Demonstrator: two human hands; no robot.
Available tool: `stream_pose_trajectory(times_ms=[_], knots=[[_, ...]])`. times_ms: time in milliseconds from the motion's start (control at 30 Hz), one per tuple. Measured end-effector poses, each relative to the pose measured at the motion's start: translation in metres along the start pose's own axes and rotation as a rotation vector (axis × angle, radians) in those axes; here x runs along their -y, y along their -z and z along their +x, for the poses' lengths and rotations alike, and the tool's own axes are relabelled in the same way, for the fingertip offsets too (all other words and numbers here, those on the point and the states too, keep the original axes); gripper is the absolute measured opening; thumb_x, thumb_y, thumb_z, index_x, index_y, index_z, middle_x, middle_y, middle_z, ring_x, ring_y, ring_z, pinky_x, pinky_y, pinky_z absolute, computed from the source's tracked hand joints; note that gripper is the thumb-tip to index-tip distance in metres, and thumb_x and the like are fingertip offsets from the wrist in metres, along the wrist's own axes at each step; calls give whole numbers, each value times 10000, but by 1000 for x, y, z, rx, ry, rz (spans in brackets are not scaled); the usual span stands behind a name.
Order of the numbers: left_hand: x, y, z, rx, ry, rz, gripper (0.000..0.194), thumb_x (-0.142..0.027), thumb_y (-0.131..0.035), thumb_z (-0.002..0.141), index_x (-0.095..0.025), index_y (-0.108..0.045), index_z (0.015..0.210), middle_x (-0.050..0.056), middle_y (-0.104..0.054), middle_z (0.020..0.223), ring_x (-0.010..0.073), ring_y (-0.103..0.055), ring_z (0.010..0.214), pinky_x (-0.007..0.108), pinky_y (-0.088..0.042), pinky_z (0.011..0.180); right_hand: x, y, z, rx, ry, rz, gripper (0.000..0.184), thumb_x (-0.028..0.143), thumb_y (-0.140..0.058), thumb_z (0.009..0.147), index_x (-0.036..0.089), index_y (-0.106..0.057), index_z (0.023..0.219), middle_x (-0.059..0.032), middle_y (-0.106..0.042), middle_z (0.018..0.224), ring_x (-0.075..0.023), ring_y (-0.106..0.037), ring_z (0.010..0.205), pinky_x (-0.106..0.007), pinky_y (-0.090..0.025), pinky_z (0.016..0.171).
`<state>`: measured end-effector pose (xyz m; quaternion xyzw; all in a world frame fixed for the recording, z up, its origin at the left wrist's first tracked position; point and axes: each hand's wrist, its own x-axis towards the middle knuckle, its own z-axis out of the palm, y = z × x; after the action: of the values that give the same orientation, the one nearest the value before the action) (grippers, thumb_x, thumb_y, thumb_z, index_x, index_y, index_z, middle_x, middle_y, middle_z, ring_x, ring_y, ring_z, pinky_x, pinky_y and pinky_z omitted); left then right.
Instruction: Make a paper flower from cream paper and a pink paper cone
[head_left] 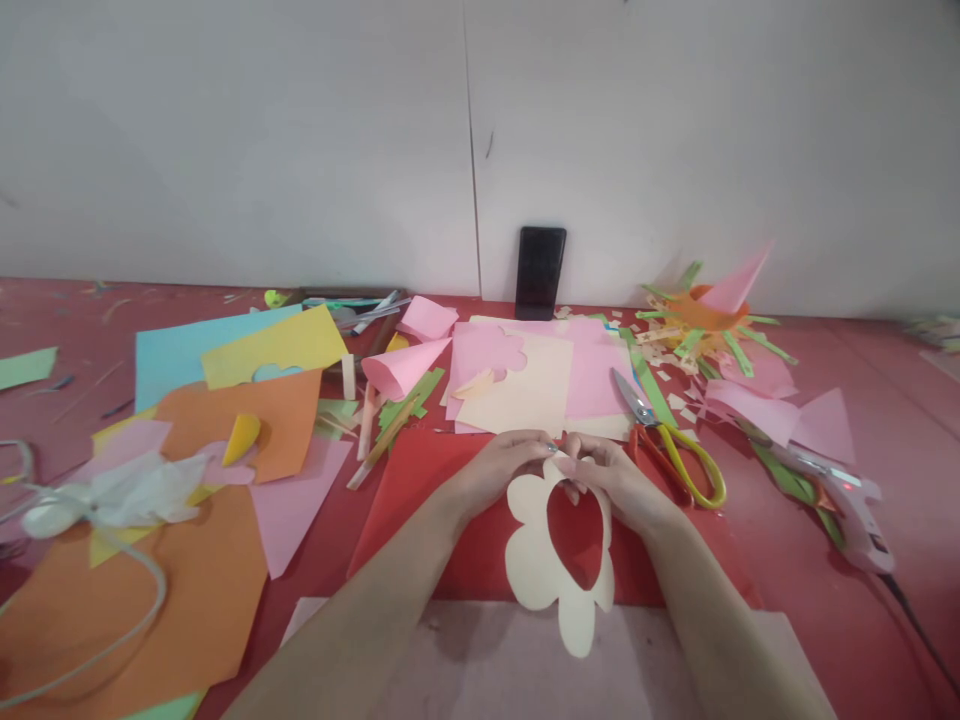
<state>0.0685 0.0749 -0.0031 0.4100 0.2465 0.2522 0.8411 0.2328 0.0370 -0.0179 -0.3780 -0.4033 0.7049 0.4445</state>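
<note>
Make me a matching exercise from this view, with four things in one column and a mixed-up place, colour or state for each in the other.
1. Paper flower
2. Phone
3. Scissors
4. Glue gun

A. Black, standing against the wall
B. Farthest right of the four
C. Cream, held by the left hand and right hand
D. Yellow-and-red-handled

Pairs: 1-C, 2-A, 3-D, 4-B

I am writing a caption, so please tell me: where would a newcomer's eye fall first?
Probably on the cream flower-shaped cutout with a hole, low centre, the left hand and right hand at its top. Then on the spiky orange paper piece with a pink cone, back right, and the black phone upright before the wall.
</note>
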Motion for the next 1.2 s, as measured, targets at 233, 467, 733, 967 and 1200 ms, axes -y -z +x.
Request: stream_pose_trajectory(times_ms=[233, 467, 733, 967, 1200], knots=[[-2, -2, 0, -59, 2, 41, 265, -368, -572, 790, -143, -547, 651, 17, -636, 592, 138, -608, 570, 252, -436, 614, 2, -1, 0, -13, -7, -66, 301, 313, -720, 711, 181, -489, 570, 70, -483, 468, -76, -484, 456, -213, -357, 504], [3, 6, 2, -78, 17, 152, 220, -332, -649, 731, -145, -543, 683, 18, -636, 661, 136, -600, 647, 240, -405, 619, 4, -2, -1, 0, -32, -91, 295, 321, -731, 692, 183, -492, 588, 71, -494, 475, -75, -484, 452, -213, -358, 497], [1, 7, 2, -107, 9, 196, 197, -292, -656, 708, -144, -546, 639, 1, -599, 624, 123, -580, 644, 217, -369, 573, 4, -4, -1, 0, -42, -78, 299, 328, -722, 702, 185, -487, 585, 71, -482, 471, -78, -484, 452, -218, -359, 499], [3, 6, 2, -141, 16, 194, 252, -316, -676, 696, -149, -511, 603, -16, -585, 561, 112, -577, 558, 211, -377, 542, 4, -4, -2, 26, -26, -124, 269, 374, -670, 750, 186, -526, 622, 59, -491, 486, -94, -482, 475, -242, -389, 542], [3, 3, 1, 8, -25, 53, 328, -452, -550, 798, -141, -553, 694, 59, -655, 638, 179, -631, 610, 285, -447, 618, 2, -3, -1, 23, 14, -94, 229, 322, -643, 793, 179, -555, 637, 49, -528, 502, -96, -510, 488, -237, -377, 553]])
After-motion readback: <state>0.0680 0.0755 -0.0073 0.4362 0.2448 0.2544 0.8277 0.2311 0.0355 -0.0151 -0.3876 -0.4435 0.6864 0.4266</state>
